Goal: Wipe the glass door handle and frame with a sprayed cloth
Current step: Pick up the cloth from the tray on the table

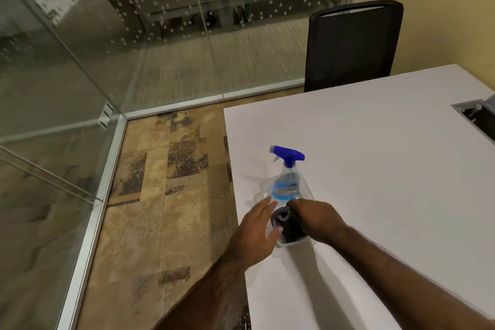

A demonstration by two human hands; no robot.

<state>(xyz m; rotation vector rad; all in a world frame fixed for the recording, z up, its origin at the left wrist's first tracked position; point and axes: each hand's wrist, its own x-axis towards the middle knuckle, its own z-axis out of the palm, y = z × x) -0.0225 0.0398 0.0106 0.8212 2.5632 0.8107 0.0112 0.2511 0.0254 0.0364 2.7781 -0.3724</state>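
A clear spray bottle [285,181] with a blue trigger head and blue liquid stands in a clear plastic container [263,187] near the left edge of the white table [375,169]. Just in front of the bottle lies a dark grey cloth [288,225] in the same container. My right hand [317,218] has its fingers closed on the cloth's top. My left hand [258,228] is beside the cloth on the left, fingers spread and against the container's side. The glass door [53,88] with its metal frame [107,166] is at the left; no handle is clearly visible.
A black mesh chair [353,43] stands at the table's far end. Glass walls with dot patterns run along the back. Patterned carpet [171,182] lies between table and glass. A cable hatch [476,115] opens in the table at right.
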